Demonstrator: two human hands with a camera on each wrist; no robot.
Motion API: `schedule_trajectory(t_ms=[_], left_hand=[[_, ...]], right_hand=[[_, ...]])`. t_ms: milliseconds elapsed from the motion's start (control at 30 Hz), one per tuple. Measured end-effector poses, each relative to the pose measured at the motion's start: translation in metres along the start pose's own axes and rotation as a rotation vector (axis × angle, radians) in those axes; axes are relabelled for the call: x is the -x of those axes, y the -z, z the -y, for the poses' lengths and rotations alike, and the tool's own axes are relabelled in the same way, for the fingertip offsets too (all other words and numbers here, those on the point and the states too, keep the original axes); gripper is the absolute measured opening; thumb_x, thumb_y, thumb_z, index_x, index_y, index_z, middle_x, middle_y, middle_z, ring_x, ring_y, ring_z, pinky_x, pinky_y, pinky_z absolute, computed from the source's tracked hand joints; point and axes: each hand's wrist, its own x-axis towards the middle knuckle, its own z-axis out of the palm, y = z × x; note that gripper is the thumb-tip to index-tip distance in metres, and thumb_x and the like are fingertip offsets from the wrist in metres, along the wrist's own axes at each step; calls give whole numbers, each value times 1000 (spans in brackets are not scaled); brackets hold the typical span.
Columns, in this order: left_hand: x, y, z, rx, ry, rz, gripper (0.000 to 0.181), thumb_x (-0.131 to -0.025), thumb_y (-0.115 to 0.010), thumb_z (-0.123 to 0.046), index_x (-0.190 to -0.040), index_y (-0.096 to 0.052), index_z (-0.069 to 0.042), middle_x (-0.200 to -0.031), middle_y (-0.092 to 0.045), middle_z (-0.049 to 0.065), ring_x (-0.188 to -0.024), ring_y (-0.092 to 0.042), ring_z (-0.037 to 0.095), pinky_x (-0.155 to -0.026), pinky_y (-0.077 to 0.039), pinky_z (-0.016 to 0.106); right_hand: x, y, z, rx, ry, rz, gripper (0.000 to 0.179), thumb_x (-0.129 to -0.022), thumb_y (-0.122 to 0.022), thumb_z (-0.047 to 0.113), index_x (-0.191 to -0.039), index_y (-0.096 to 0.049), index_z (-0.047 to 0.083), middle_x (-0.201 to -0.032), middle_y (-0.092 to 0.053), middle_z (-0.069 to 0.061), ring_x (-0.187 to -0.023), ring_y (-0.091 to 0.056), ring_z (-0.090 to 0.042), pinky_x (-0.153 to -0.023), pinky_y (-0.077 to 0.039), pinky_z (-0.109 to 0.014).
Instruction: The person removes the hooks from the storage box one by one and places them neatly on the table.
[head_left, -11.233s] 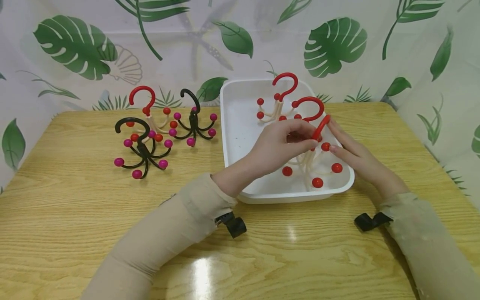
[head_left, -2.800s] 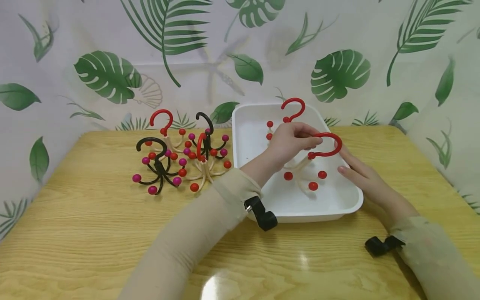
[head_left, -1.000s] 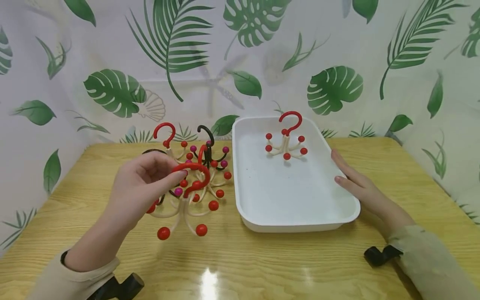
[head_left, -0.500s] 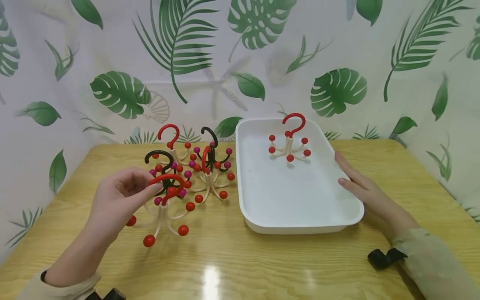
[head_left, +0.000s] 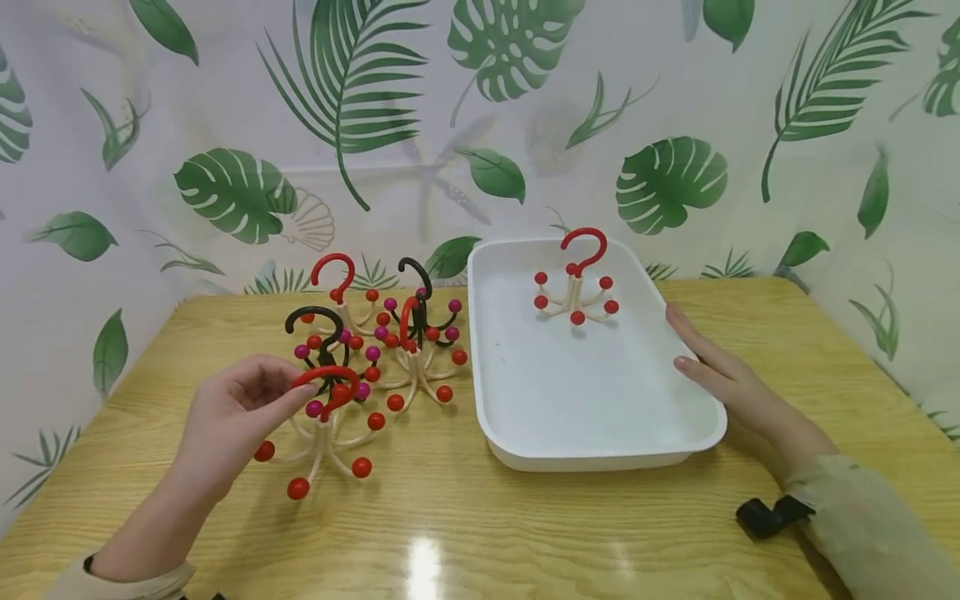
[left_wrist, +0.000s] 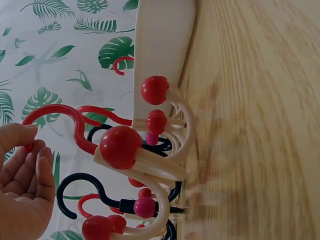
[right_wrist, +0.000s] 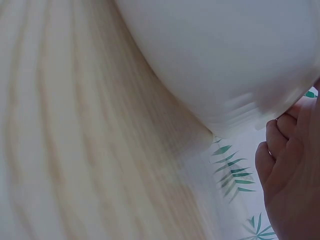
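Note:
My left hand (head_left: 232, 425) pinches the red hook of a multi-arm hanger (head_left: 322, 442) between thumb and fingertips. This hanger has cream arms with red ball tips and stands upright, low over or on the table. Just behind it is a black hanger (head_left: 313, 315) with magenta balls, partly hidden. Beside that one are another red-and-cream hanger (head_left: 415, 367) and, farther back, a red-hooked one (head_left: 333, 267) and a black one (head_left: 416, 279). My right hand (head_left: 738, 392) holds the right rim of a white plastic tub (head_left: 600, 457). One red-hooked hanger (head_left: 576, 287) stands inside the tub, toward its back.
The wooden table (head_left: 450, 533) extends in front of the tub and hangers. A white cloth backdrop (head_left: 420, 108) with green leaves rises behind the table's far edge. In the left wrist view, the tub's side wall (left_wrist: 162, 45) stands past the hangers.
Since several seconds ago, two red-and-cream hangers have left the tub for the table at left. The latest, in my left hand, moved left and then lower. My right hand stays at the tub's rim.

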Motion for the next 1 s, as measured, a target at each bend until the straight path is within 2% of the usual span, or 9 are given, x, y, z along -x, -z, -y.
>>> schedule_trajectory(t_ms=[367,533,700,1000], left_hand=[[-5,3,7,-2,8,-15,31,-83,-66,-27,-100,-59,-1,-88,-60,4,-76,-58,18,-69,-51,19],[-5,6,12,3,10,-21,32,-84,-64,-26,-101,-58,1,-87,-60,3,-78,-58,22,-70,-51,18],[-3,6,15,21,-5,-27,29,-85,-64,-22,-100,-57,2,-86,-59,2,-77,-58,17,-69,-51,18],[-3,7,16,-22,5,-29,30,-86,-63,-26,-102,-58,-1,-87,-60,2,-78,-58,17,-69,-51,18]], right_hand=[[2,1,2,-31,2,-3,58,-97,-41,21,-144,-9,34,-151,3,11,-138,7,-13,-106,3,-54],[1,1,2,-38,-13,4,59,-97,-41,22,-144,-9,34,-151,3,13,-138,7,-14,-105,3,-58],[1,0,2,-38,-24,-1,58,-97,-41,23,-144,-9,34,-151,2,14,-138,7,-14,-104,3,-60],[2,0,2,-28,-40,1,58,-97,-41,25,-144,-9,36,-150,3,15,-138,7,-14,-104,2,-62]])
